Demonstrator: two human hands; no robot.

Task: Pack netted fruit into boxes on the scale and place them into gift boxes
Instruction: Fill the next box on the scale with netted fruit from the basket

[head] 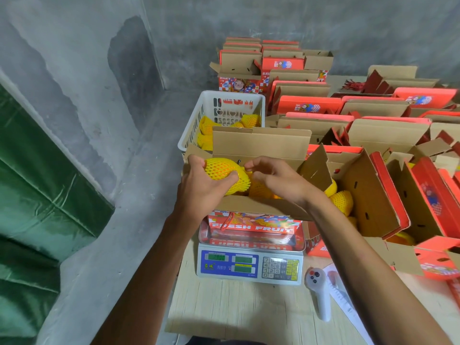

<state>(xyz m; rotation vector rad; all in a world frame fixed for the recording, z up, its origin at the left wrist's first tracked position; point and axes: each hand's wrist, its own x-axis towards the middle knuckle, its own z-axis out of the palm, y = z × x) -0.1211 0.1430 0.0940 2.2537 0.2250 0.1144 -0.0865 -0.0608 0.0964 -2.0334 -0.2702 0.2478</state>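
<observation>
A red "FRESH FRUIT" gift box [254, 226] with open cardboard flaps stands on the digital scale [250, 266]. My left hand [201, 185] grips a fruit in yellow foam netting [220, 170] over the box's left end. My right hand [276, 180] hovers over the box with fingers curled, its fingertips close to the netted fruit; I cannot tell if they touch it. More netted fruit [260, 189] lies inside the box. A white plastic basket [199, 120] behind the box holds several netted fruits [206, 127].
Many open red gift boxes [388, 135] crowd the table to the right and back; the nearest one [368, 195] holds netted fruit. A white handheld device [319, 292] and a paper sheet lie right of the scale. A concrete wall and green cover are on the left.
</observation>
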